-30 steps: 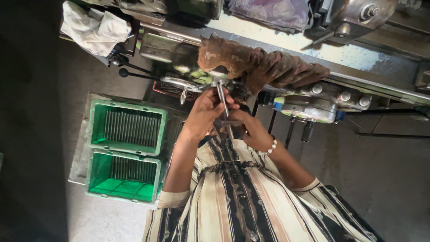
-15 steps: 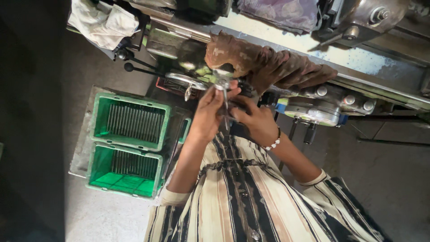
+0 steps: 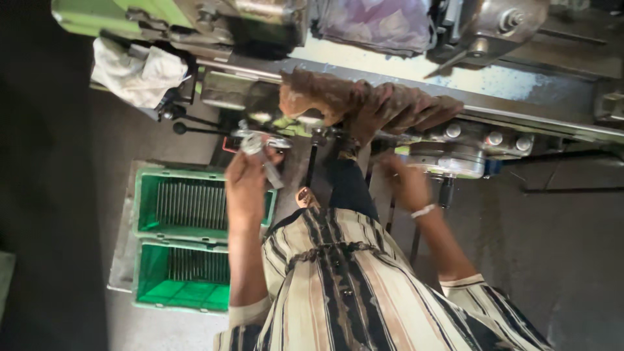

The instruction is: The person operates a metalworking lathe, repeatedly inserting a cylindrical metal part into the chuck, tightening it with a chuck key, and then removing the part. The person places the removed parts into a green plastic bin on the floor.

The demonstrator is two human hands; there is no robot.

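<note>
Left hand [image 3: 246,185]: closed on a slim metal rod [image 3: 270,170], held up just below the machine [image 3: 260,97]; right hand [image 3: 406,182]: loosely curled, apparently empty, near the machine's grey housing [image 3: 455,162]. Beside the left hand, two green crates [image 3: 146,224]: the nearer full of like rods, the farther part-filled, so judged mid-batch, much remaining. Beyond: white rag [image 3: 136,71], rusty-brown gloves [image 3: 370,104] on the machine, dark concrete floor [image 3: 552,260].
</note>
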